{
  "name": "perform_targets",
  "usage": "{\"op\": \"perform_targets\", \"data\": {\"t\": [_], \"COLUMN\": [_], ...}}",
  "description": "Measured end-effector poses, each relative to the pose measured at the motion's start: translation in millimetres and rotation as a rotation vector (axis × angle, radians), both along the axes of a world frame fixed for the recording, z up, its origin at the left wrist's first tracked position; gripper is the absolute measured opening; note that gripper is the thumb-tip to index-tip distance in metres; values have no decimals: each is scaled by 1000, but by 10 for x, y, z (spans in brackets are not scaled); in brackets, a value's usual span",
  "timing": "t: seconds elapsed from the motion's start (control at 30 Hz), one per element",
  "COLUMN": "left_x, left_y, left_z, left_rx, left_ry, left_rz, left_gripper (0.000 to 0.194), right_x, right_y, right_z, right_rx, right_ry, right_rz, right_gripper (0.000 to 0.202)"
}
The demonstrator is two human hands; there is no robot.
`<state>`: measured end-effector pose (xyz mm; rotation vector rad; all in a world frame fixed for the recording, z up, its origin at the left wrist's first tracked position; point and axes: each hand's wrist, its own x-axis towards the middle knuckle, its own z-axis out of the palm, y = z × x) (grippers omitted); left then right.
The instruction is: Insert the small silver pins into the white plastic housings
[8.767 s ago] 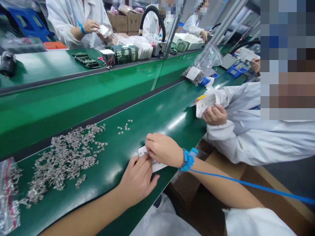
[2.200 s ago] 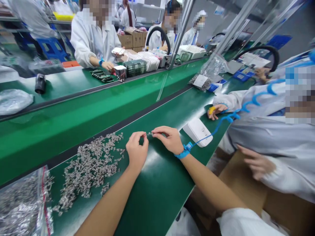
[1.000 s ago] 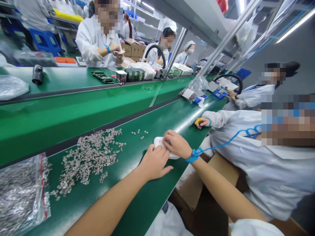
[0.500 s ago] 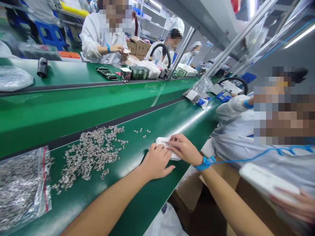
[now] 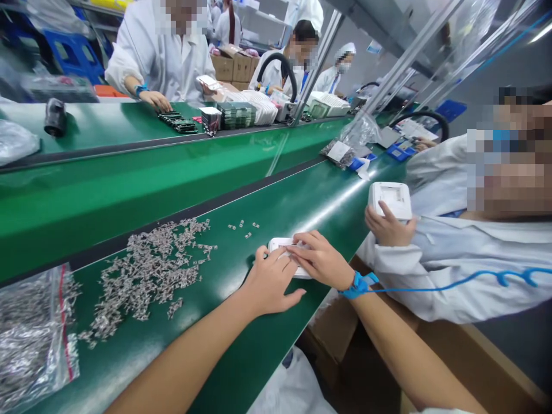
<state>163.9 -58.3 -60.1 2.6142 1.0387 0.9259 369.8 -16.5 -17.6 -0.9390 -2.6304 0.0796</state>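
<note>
Head view, one station on green bench [image 5: 267, 368].

Left hand [image 5: 267, 282], lower centre of frame: fingers spread, pressing down on near-left end of white plastic housing [image 5: 280, 246]; steadying it, not wrapped round it. Right hand [image 5: 319, 261], just right of centre: fingertips bent down onto housing top. Looks like pinching or seating something small, but contact pt is hidden under the fingers; cannot tell if it holds a part. Blue wrist strap [image 5: 359, 283] on right wrist, cord runs off to right edge.

Housing lies flat on bench, centre frame, close to near bench edge, both hands touching it.

Loose metal clips [image 5: 150, 270] piled centre-left, well apart from housing. Few stray clips [image 5: 244, 227] just beyond housing, above it in frame. Clear bag of clips [image 5: 30, 333] at lower left, partly open.

Co-worker at right, white sleeve, co-worker's hand [image 5: 388, 227] holding second white housing [image 5: 390, 198] upright, near the person's right hand but apart.

Risks, as judged:
- Housing near bench edge; a sideways push from either hand could slide it off into cardboard box [image 5: 336, 333] below.
- Small part under right fingertips, if any, could seat crooked, since the fingers block the view.
- Strap cord crosses co-worker's space at right; snag could jerk right wrist.
- Stray clips near housing could get trapped under it.
</note>
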Motion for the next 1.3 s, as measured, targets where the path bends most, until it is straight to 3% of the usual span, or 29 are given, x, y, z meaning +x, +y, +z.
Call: {"op": "perform_targets", "data": {"t": [0.23,0.4,0.73,1.3], "left_x": [12,16,21,14], "left_y": [1,2,22,51], "left_z": [27,29,75,144], "left_rx": [-31,-13,-105,-266], "left_ry": [-37,21,6,-31], "left_rz": [12,56,38,22], "left_gripper": [33,27,26,13], "right_x": [-20,-105,-281,-342], "right_y": [14,74,154,176], "right_z": [-1,-75,6,-14], "right_rx": [66,19,13,44], "right_ry": [-42,152,-155,-263], "right_rz": [35,-170,-265,-237], "right_gripper": [26,12,15,15]}}
